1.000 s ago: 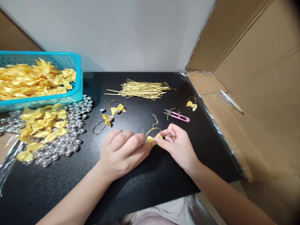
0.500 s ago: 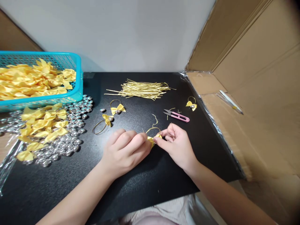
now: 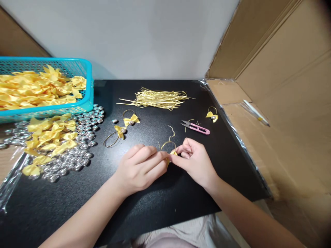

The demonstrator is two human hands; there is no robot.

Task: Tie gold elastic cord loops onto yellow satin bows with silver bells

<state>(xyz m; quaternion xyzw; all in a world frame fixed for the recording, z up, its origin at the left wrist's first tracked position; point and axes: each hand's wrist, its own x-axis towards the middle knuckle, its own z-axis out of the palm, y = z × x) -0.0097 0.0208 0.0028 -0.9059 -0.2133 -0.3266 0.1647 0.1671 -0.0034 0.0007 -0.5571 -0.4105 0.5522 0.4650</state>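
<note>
Between my two hands is a yellow ribbon bow point(image 3: 173, 153) with a loop of gold cord point(image 3: 169, 142) standing up behind it. My left hand point(image 3: 144, 167) is closed, its fingertips pinching the bow from the left and covering much of it. From the right, my right hand point(image 3: 195, 158) pinches the bow between thumb and fingers, its other fingers curled. Left of my hands lie two bows on gold loops, a nearer one point(image 3: 120, 131) and a farther one point(image 3: 131, 120), each with a silver bead. Pink thread snips point(image 3: 198, 128) rest beyond my right hand.
A turquoise basket point(image 3: 89, 88) of yellow bows stands at the back left. Before it lie loose bows point(image 3: 53, 134) and many silver beads point(image 3: 66, 165). A bundle of gold cords point(image 3: 160, 99) sits at the back. Another looped bow point(image 3: 212, 116) and a white pen-like tool point(image 3: 256, 112) are at right.
My left fingertips have shifted slightly right over the bow, so less of it shows. The whole view has moved a little; the things on the table lie as before.
</note>
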